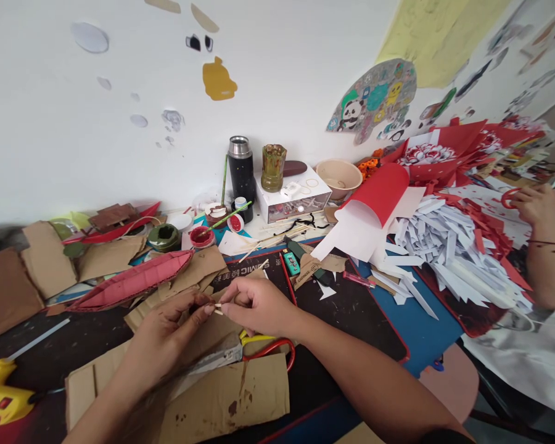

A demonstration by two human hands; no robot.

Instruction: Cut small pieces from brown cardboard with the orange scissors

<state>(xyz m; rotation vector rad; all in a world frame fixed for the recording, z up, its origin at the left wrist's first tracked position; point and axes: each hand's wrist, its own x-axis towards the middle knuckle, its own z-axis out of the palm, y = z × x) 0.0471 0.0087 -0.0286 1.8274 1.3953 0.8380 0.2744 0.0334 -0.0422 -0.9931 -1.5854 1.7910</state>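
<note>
Head view: both hands pinch a stick (218, 308) (mat (351, 320) reads "COMIC").

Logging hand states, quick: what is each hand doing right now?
Left hand: pinched shut on the small stick.
Right hand: pinched shut on the same stick's other end.

The black mat (277, 277) bears "COMIC" upside down (Chinese characters beside it are too blurred to read).
</note>
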